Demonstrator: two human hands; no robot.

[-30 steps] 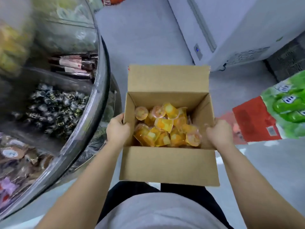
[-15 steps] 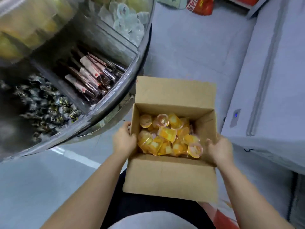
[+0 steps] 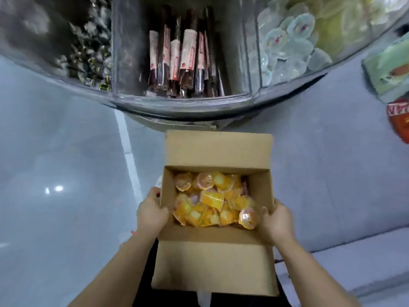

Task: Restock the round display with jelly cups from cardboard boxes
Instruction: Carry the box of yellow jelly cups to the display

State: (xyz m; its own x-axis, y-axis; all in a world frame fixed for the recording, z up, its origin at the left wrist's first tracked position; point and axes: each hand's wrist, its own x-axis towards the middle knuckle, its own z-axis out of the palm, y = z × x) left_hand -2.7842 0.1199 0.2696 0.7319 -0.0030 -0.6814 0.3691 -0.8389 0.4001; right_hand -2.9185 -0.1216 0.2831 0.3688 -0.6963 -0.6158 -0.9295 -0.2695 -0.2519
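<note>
An open cardboard box (image 3: 215, 267) hangs in front of my waist, flaps spread, with several orange and yellow jelly cups (image 3: 212, 202) loose inside. My left hand (image 3: 151, 212) grips its left wall, thumb over the edge. My right hand (image 3: 276, 222) holds the right wall the same way. Just beyond the box curves the clear rim of the round display (image 3: 181, 101). Its facing compartment holds dark stick packs (image 3: 184, 60). The compartment to the right holds pale, clear jelly cups (image 3: 285, 49).
Dark wrapped candies (image 3: 88, 54) fill the display compartment on the left. Grey floor with a white line (image 3: 130, 160) lies below left. Green and red packaged goods (image 3: 396, 85) sit at the right edge. A pale ledge (image 3: 354, 269) runs low on the right.
The view has swung round so the display now lies straight ahead instead of to the left. Box and both hands keep the same grip; the white cabinet at right has left the view.
</note>
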